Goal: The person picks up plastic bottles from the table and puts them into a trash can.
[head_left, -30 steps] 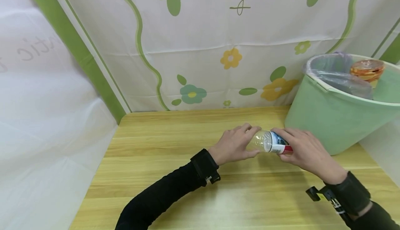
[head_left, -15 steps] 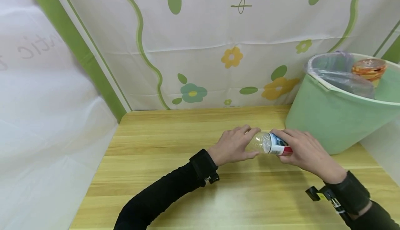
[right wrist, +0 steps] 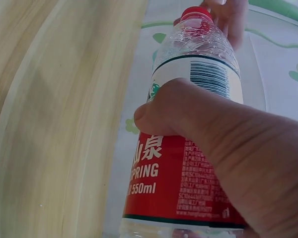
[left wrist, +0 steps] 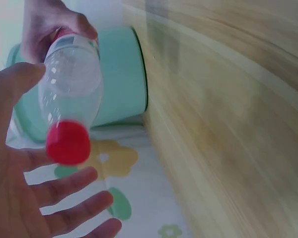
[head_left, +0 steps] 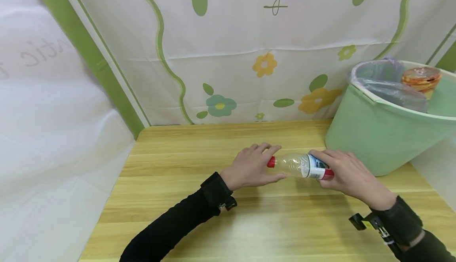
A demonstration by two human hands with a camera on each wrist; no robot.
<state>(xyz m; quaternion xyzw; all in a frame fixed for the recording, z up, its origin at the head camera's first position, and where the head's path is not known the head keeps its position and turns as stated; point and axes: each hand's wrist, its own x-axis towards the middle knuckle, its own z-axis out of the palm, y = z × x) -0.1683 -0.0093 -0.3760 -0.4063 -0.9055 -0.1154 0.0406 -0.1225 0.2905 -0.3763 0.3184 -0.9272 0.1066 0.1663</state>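
- While the right hand (head_left: 347, 173) grips the clear plastic bottle's (head_left: 301, 165) labelled body, it lies level above the wooden table (head_left: 171, 183).
- The left hand (head_left: 249, 167), fingers spread and relaxed, sits by the red cap (head_left: 271, 162).

Person wears long black sleeves on both arms. Black wrist strap above left hand (head_left: 249, 169), small metal buckle on its underside. Wider black strap above right hand (head_left: 350, 177), with a black bracket carrying a yellow tag sticking out. Hands bare.
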